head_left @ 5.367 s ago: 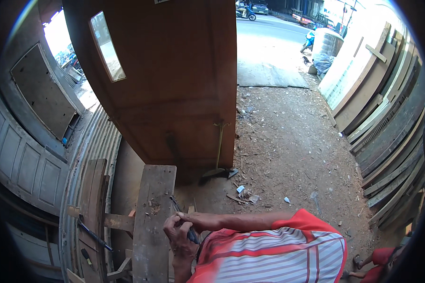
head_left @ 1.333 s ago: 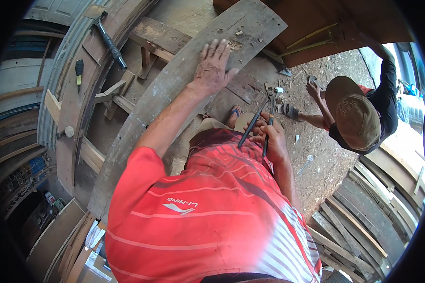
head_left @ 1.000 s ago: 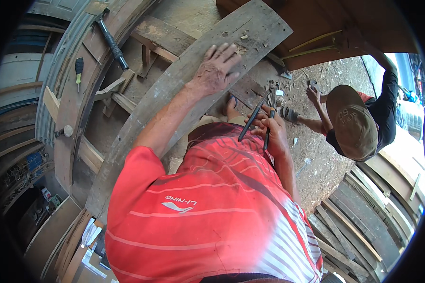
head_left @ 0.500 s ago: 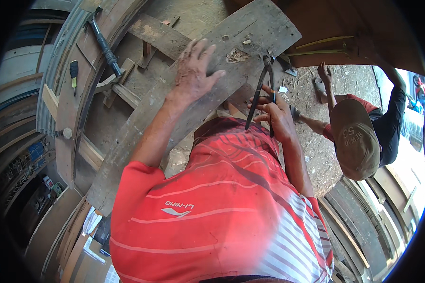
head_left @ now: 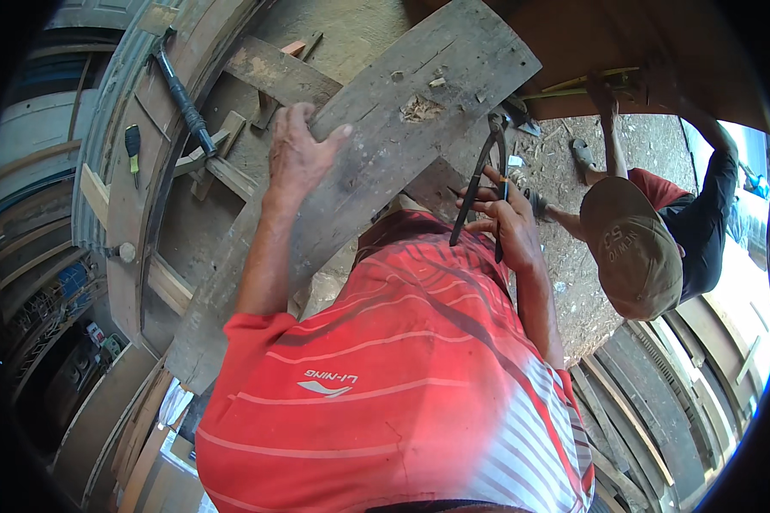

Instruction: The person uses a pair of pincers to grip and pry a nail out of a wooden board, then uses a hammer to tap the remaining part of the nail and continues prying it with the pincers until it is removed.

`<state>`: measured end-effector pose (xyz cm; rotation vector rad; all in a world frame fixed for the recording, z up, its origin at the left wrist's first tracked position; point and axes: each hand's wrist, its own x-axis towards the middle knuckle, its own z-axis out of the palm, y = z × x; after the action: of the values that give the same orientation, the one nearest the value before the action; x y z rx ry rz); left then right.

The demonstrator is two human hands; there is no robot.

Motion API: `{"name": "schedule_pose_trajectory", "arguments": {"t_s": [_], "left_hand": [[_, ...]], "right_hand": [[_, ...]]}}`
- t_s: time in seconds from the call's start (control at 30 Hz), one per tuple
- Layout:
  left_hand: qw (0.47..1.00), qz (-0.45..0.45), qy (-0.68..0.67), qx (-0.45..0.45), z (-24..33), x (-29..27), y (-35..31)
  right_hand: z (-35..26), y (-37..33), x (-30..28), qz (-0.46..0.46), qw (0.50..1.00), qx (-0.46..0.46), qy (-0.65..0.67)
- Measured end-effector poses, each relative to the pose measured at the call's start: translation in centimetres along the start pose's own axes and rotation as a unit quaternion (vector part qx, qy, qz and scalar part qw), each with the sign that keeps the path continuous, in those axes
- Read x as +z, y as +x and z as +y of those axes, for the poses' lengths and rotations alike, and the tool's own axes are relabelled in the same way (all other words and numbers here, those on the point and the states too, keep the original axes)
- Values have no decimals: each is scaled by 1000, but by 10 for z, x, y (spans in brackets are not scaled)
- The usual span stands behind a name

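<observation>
Pincers (head_left: 482, 158) sit in my right hand (head_left: 517, 224), its fingers curled about the spread handles, the head just beside the right edge of the grey plank (head_left: 359, 175). My left hand (head_left: 301, 156) is loose and grasps nothing; it has moved from over the plank out to the left edge. That leaves the wood crumbs (head_left: 422, 109) well apart from it and the top less covered, which I judge gives more room to work there. A co-worker's hand (head_left: 603, 97) has risen beside the yellow strip (head_left: 577, 83) against the brown door (head_left: 701, 60). I can't tell whether my left fingers press on the plank or hang above it. The pincers' biting end is lost against dark clutter, a thin dark tip by my right fingers is unclear, and the door is cut off above.
</observation>
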<state>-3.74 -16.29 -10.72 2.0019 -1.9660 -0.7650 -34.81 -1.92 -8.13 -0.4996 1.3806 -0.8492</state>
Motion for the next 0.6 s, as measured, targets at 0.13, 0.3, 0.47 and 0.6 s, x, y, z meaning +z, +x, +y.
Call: {"name": "schedule_pose_trajectory", "arguments": {"t_s": [0.13, 0.3, 0.47, 0.6], "left_hand": [[979, -198, 4, -41, -50, -31, 0], [975, -220, -13, -40, -66, -29, 0], [986, -159, 22, -49, -27, -54, -28], [991, -85, 100, -8, 0, -65, -55]], "right_hand": [[-7, 0, 2, -20, 1000, 3, -8], [-21, 6, 10, -85, 992, 35, -84], [-31, 9, 9, -105, 972, 38, -206], [-43, 3, 10, -107, 960, 25, -257]]}}
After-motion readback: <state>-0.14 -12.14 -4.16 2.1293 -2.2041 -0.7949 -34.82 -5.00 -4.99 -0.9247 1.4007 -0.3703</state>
